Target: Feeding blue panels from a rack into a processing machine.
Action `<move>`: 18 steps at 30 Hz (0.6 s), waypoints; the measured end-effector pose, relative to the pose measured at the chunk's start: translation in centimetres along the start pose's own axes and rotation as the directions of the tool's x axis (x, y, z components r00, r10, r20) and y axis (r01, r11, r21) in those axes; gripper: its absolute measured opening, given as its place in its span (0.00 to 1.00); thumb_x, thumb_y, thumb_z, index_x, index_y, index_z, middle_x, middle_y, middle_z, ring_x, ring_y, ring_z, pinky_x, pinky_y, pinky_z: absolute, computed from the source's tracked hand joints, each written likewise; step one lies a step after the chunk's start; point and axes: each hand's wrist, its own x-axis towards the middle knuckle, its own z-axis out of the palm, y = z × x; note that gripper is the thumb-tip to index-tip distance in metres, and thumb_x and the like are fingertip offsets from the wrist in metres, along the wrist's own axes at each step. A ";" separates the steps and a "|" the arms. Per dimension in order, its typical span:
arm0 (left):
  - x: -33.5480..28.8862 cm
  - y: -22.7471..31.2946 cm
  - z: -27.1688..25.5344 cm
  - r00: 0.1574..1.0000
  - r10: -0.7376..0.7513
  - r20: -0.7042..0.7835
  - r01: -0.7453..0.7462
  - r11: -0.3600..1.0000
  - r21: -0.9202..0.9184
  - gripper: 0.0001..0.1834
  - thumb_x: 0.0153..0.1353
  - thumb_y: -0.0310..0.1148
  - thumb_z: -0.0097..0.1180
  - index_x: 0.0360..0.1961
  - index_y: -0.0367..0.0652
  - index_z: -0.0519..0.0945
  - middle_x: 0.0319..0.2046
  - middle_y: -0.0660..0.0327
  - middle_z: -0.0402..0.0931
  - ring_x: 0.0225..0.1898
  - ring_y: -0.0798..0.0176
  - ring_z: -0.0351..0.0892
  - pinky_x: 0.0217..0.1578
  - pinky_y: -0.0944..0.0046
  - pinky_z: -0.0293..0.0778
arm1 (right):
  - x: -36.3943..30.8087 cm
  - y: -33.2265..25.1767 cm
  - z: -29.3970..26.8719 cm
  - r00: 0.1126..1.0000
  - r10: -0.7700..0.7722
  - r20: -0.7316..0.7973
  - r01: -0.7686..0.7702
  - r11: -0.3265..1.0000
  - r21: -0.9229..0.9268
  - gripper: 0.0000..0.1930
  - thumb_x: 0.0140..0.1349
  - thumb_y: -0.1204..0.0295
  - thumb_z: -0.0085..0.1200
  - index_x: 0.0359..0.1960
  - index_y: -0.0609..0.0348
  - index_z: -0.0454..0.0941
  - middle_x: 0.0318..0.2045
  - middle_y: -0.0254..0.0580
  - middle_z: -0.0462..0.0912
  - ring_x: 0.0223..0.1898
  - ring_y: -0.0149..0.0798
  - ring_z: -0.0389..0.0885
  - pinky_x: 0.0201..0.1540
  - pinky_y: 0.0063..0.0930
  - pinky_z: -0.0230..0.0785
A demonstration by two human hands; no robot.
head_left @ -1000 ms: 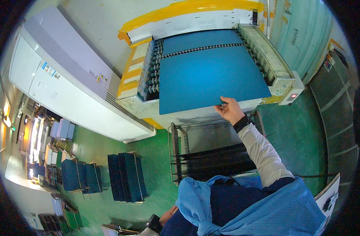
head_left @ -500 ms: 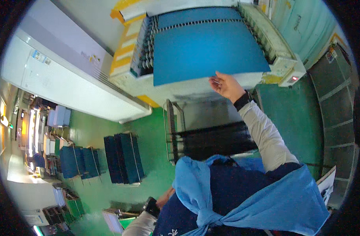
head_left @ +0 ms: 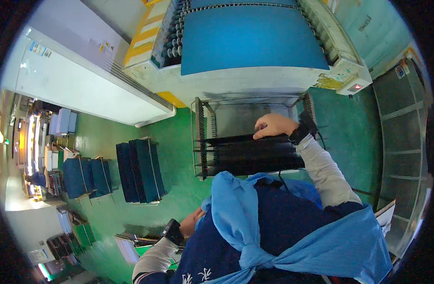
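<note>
My right hand (head_left: 275, 126) is over a metal rack (head_left: 198, 118) standing in front of the machine. Its fingers are curled at the top edge of a dark panel (head_left: 236, 140), which they appear to pinch. Further dark panels (head_left: 255, 163) sit in the rack below that edge. A large blue sheet (head_left: 252, 40) lies on the machine's rollers, its front edge hanging slightly over the near side. At lower left, my left hand (head_left: 192, 222) rests against the side of my body, its fingers hidden by clothing.
The roller machine (head_left: 217, 81) fills the far side, with a white cabinet-like unit (head_left: 93, 85) to its left. Racks of dark blue panels (head_left: 140, 171) stand on the green floor at left. A grey framed partition (head_left: 401, 137) lines the right.
My right hand has come down from beside the blue sheet's front edge to the dark panel in the rack. The view has tilted, showing more of the rack.
</note>
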 end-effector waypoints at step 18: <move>-0.9 1.5 -0.2 0.962 0.268 0.054 -0.268 0.882 0.387 0.42 0.54 0.45 0.60 0.66 0.43 0.57 0.68 0.48 0.48 0.68 0.43 0.52 0.64 0.51 0.58 | 1.2 -1.6 4.7 0.949 0.065 -0.309 -0.177 0.920 -0.350 0.13 0.51 0.67 0.55 0.37 0.59 0.82 0.34 0.55 0.82 0.37 0.59 0.80 0.41 0.47 0.72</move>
